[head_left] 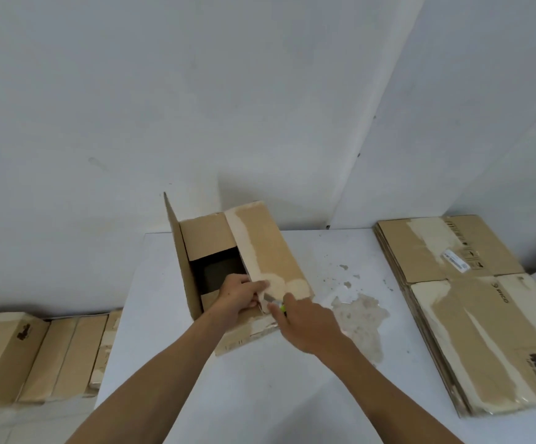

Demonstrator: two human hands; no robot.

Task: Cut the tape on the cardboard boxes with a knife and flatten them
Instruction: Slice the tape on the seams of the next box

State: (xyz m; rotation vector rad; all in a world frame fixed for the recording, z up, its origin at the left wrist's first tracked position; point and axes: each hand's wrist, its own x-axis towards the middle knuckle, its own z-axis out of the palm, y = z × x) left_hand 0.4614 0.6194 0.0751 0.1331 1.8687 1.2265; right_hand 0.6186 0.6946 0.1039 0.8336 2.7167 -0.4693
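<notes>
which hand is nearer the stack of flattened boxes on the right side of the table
Right. The right hand holds the knife at the open box, on the side toward the flattened stack; the left hand is farther away.

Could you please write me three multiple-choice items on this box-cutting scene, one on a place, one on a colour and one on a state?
1. Where does the stack of flattened boxes lie?
A. on the table's right side
B. inside the open box
C. under the left hand

2. What colour shows on the knife?
A. red
B. yellow-green
C. blue

3. How is the box being worked on?
A. fully flattened
B. taped shut all round
C. standing, with one flap raised and a dark opening

Answers:
1 A, the stack rests on the white table to the right of the hands.
2 B, a yellow-green part shows beside the blade in the right hand.
3 C, the left hand holds its flap edge beside the opening.
</notes>
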